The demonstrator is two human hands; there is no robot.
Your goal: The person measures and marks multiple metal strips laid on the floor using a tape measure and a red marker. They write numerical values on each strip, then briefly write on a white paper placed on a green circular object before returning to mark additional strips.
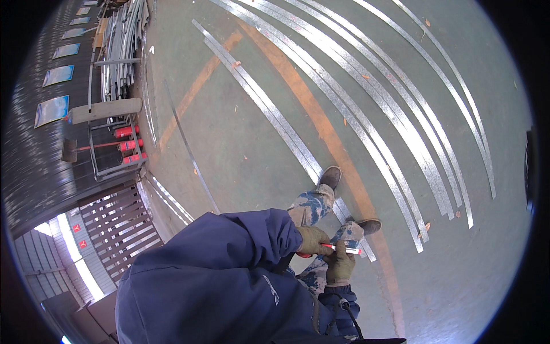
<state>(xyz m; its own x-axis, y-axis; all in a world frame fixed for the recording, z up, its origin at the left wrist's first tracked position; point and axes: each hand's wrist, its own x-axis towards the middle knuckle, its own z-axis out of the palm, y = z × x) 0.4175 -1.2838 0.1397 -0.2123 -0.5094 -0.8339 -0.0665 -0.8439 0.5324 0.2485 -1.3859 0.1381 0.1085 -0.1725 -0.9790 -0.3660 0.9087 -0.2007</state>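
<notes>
Red-and-white marker pen, a slim stick with a red body and a pale tip end, lies crosswise between both gloved hands, in front of the person's waist and above the camouflage-patterned trouser legs. The left hand, in an olive work glove, is clenched round the red end of the pen; the right hand, gloved the same, pinches the pale end from below, thumb on top. Both grips look closed on the pen, though whether the right hand holds the pen's body or a cap I cannot tell.

Judging from this, the step in hand looks like readying the pen: pulling apart or twisting its two ends. A next move would call for a steady hold by the left hand while the right works along the pen's axis, away from the left fist.

Just beyond the grip, past the two dark work shoes, long galvanised steel strips lie flat on the grey-green concrete floor, one running right under the feet. An orange painted floor line passes beside them. Well off to the left of the hands stands a metal rack with red cylinders.
</notes>
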